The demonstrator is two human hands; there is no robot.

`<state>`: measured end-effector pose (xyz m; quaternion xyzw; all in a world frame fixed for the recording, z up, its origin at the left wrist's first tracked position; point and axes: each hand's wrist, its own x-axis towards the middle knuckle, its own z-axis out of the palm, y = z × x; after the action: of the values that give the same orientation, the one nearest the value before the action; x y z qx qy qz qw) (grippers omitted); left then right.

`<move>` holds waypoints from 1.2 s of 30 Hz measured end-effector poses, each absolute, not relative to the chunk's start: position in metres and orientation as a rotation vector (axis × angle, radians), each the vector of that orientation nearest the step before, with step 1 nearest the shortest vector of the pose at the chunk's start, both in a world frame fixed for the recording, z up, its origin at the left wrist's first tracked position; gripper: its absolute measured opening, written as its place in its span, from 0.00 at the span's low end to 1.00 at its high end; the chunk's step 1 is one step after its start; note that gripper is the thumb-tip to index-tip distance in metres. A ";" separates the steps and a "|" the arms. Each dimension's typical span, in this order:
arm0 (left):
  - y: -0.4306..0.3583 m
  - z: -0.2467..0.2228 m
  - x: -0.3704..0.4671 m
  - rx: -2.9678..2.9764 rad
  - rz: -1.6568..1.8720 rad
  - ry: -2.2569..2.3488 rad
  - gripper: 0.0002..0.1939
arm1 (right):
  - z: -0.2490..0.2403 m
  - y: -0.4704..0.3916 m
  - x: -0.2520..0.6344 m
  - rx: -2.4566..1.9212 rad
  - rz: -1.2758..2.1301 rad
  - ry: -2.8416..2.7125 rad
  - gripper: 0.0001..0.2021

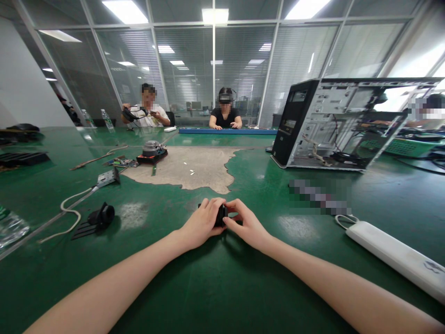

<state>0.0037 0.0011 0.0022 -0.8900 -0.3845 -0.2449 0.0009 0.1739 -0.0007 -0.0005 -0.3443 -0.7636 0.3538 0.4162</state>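
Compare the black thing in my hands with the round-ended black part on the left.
The black thing is between your left hand and right hand; the black part lies untouched on the table. The black thing is mostly covered, while the black part shows its round end. Both are black.

Opened computer case (297, 123) near white power strip (396, 253), green table (215, 287).

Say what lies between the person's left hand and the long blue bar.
In the head view, a ragged pale patch with small white scraps lies between the left hand and the blue bar.
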 end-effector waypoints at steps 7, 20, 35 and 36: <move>0.002 0.001 0.004 -2.782 -0.775 -1.188 0.30 | 0.000 -0.001 0.174 -0.836 0.768 -1.917 0.07; 0.002 0.001 0.004 -2.778 -0.778 -1.197 0.31 | -0.001 0.001 0.174 -0.899 0.932 -1.900 0.10; 0.000 0.002 0.004 -2.802 -0.821 -1.215 0.31 | 0.001 0.003 0.176 -1.050 0.840 -1.635 0.07; 0.000 0.002 0.004 -2.803 -0.820 -1.218 0.31 | 0.001 0.004 0.176 -1.035 0.883 -1.620 0.07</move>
<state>0.0044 0.0004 0.0020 -0.8857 -0.3849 -0.2593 -0.0114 0.1761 0.0040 0.0012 -0.4263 -0.6671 0.3635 0.4910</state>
